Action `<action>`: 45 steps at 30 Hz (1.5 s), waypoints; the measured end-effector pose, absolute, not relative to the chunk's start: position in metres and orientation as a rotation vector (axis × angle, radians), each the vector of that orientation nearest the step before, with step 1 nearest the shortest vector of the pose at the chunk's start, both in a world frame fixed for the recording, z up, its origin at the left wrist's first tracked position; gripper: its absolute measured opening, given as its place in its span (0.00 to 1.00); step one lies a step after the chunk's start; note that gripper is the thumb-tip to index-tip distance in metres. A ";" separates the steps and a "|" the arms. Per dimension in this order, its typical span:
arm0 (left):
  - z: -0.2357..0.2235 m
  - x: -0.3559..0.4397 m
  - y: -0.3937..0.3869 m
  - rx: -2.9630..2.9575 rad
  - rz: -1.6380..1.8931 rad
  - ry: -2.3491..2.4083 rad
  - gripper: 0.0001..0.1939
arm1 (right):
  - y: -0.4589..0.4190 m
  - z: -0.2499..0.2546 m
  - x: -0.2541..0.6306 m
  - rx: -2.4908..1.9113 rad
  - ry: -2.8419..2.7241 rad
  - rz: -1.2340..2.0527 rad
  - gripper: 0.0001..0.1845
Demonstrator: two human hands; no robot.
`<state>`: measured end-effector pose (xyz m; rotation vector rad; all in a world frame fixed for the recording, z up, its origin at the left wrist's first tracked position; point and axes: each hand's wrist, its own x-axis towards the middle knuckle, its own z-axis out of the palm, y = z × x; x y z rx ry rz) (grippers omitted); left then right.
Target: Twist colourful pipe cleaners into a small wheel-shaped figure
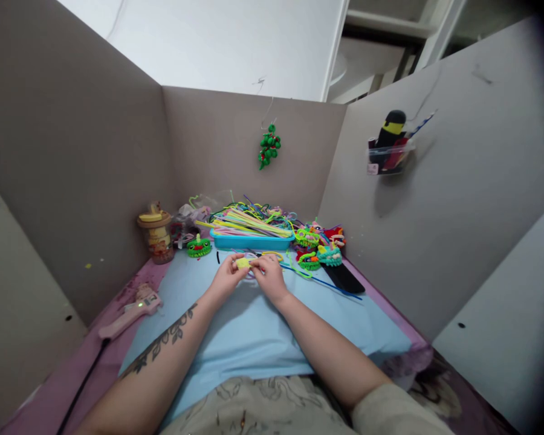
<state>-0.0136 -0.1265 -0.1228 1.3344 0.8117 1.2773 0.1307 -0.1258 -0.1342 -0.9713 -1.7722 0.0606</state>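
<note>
Shirt (254, 405) by cloth (245, 326) edge | hands (228, 277) (271, 277) pinch yellow piece (243, 263) | walls (118, 151) well apart

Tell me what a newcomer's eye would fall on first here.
Probably the bright blue plastic tray heaped with multicoloured fuzzy stems, at the back middle of the table. Above it, a dangling cluster of glossy green pieces with red bits stands out against the plain grey panel. Nearer, the small pale-yellow piece in the left hand, with the right hand close beside it, likely draws the eye next.
</note>
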 end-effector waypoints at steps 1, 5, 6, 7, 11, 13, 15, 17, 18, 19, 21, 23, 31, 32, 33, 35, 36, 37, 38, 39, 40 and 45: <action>-0.124 -0.014 -0.125 1.376 1.277 0.808 0.29 | -0.124 -0.135 0.131 -0.982 -1.779 0.086 0.07; -0.131 -0.019 -0.121 1.617 1.311 0.905 0.24 | -0.119 -0.138 0.130 -1.065 -1.807 0.185 0.07; -0.132 -0.020 -0.120 1.671 1.337 0.946 0.22 | -0.118 -0.139 0.130 -1.086 -1.816 0.206 0.07; -0.132 -0.021 -0.120 1.713 1.361 0.982 0.21 | -0.117 -0.139 0.130 -1.103 -1.828 0.225 0.07; -0.131 -0.023 -0.120 1.740 1.382 1.034 0.20 | -0.118 -0.138 0.132 -1.130 -1.889 0.241 0.07; -0.130 -0.024 -0.119 1.695 1.363 1.013 0.20 | -0.120 -0.136 0.133 -1.121 -1.927 0.203 0.07; -0.130 -0.024 -0.116 1.628 1.340 0.968 0.19 | -0.123 -0.135 0.135 -1.111 -1.966 0.138 0.08; -0.130 -0.024 -0.114 1.552 1.300 0.917 0.19 | -0.125 -0.133 0.136 -1.104 -2.002 0.069 0.10; -0.130 -0.024 -0.113 1.520 1.276 0.899 0.19 | -0.126 -0.132 0.136 -1.102 -2.015 0.041 0.11; -0.130 -0.024 -0.112 1.498 1.254 0.890 0.19 | -0.127 -0.132 0.136 -1.102 -2.025 0.019 0.12; -0.129 -0.025 -0.113 1.494 1.215 0.882 0.17 | -0.128 -0.132 0.136 -1.099 -2.031 -0.013 0.13; -0.127 -0.025 -0.115 1.533 1.187 0.875 0.14 | -0.129 -0.132 0.136 -1.091 -2.028 -0.037 0.12; -0.122 -0.026 -0.119 1.686 1.227 0.919 0.10 | -0.130 -0.131 0.135 -1.025 -2.022 -0.031 0.12; -0.122 -0.026 -0.120 1.689 1.244 0.926 0.10 | -0.129 -0.131 0.135 -1.021 -2.014 -0.010 0.12; -0.121 -0.026 -0.120 1.699 1.264 0.941 0.10 | -0.127 -0.132 0.134 -1.020 -2.004 0.012 0.12; -0.120 -0.026 -0.121 1.731 1.306 0.978 0.10 | -0.123 -0.135 0.134 -1.035 -1.972 0.068 0.12; -0.120 -0.026 -0.122 1.748 1.320 0.996 0.10 | -0.121 -0.136 0.133 -1.049 -1.956 0.102 0.11; -0.121 -0.026 -0.122 1.765 1.327 1.014 0.10 | -0.119 -0.138 0.133 -1.062 -1.943 0.138 0.11; -0.121 -0.026 -0.122 1.777 1.329 1.027 0.10 | -0.117 -0.140 0.133 -1.072 -1.937 0.171 0.11; -0.122 -0.026 -0.122 1.784 1.326 1.035 0.10 | -0.116 -0.141 0.133 -1.077 -1.936 0.194 0.11; -0.123 -0.027 -0.122 1.785 1.323 1.034 0.10 | -0.115 -0.141 0.133 -1.077 -1.940 0.205 0.11; -0.127 -0.026 -0.118 1.704 1.292 0.940 0.11 | -0.120 -0.138 0.136 -1.030 -1.963 0.153 0.06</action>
